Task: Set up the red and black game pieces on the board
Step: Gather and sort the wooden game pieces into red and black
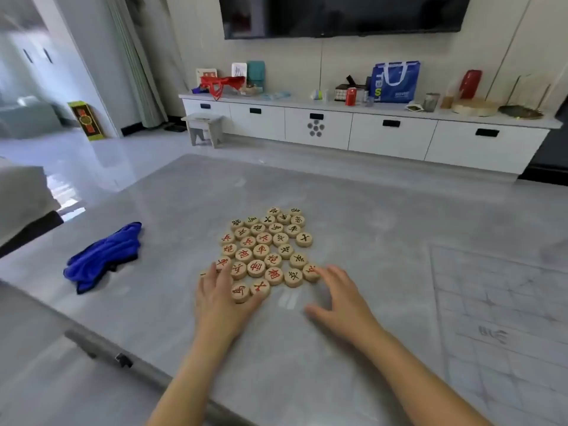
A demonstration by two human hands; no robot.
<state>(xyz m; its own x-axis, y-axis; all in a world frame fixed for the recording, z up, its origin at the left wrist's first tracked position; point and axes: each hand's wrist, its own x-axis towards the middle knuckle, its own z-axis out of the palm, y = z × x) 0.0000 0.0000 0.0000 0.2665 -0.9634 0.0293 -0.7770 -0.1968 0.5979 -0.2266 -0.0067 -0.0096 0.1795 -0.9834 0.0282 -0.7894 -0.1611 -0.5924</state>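
Several round wooden game pieces (266, 247) with red or black characters lie face up in a tight cluster on the grey table (353, 210). My left hand (219, 299) lies flat at the cluster's near-left edge, fingers straight, touching the nearest red pieces (241, 291). My right hand (341, 295) rests open at the near-right edge, fingertips touching a red piece (311, 272). A pale, thin game board (504, 321) with faint grid lines lies on the table to the right, with no pieces on it.
A crumpled blue cloth (104, 256) lies on the table to the left. The table's near edge runs diagonally at bottom left. Beyond the table stand a small stool (205, 127) and a long white cabinet (362, 130) with clutter under a wall television.
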